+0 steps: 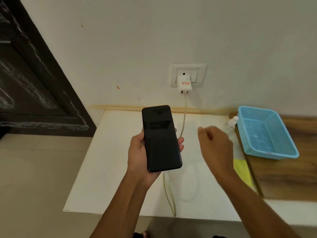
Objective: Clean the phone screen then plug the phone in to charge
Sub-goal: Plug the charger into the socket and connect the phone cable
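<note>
My left hand holds a black phone upright over the white table, dark screen facing me. A pale cable runs from under the phone's lower end, loops past the table's front edge, and another stretch climbs to the white charger plugged into the wall socket. Whether the cable is plugged into the phone is hidden by the hand. My right hand hovers to the right of the phone, fingers loosely curled, holding nothing. A yellow cloth lies on the table behind my right wrist.
A blue plastic basket stands on the wooden surface at the right. A small white bottle lies beside the basket's left edge. A dark door fills the left, with pale floor below.
</note>
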`<move>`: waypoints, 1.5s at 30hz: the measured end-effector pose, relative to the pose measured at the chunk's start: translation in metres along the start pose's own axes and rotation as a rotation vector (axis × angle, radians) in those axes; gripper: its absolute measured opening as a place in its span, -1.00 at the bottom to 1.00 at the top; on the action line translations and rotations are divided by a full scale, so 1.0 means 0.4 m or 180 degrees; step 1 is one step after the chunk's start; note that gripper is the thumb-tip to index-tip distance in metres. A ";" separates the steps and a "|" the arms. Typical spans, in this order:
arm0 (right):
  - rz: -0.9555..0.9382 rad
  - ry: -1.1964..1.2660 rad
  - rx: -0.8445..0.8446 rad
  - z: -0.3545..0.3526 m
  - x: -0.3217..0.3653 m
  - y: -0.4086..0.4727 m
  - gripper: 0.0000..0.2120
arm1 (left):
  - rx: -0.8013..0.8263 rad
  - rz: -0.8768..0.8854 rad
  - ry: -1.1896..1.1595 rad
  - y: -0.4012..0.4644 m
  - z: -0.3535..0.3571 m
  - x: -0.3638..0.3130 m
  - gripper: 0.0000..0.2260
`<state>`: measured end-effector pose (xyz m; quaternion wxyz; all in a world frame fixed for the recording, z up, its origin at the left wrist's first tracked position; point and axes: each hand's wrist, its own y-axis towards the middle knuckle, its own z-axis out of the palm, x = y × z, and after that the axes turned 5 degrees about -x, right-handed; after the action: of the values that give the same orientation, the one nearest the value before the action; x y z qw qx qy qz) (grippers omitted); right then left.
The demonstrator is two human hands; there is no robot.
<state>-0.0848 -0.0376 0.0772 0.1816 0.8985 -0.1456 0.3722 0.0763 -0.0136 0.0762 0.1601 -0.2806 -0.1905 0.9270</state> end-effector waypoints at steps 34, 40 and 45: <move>0.1128 0.1599 0.1449 -0.073 0.027 -0.298 -0.70 | 0.0101 -0.0129 0.0470 -0.015 0.052 0.052 -0.55; 0.1071 0.1509 0.1667 -0.075 0.030 -0.297 -0.73 | 0.0136 -0.0235 0.0514 -0.020 0.057 0.042 -0.55; 0.0811 0.0852 0.1489 -0.093 0.002 -0.260 -0.73 | 0.0033 -0.0069 0.0492 -0.019 0.044 0.021 -0.56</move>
<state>-0.0660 0.0711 0.0794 -0.0610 0.8334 -0.1422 0.5305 0.0609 -0.0081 0.0894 0.1858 -0.3484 -0.1758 0.9018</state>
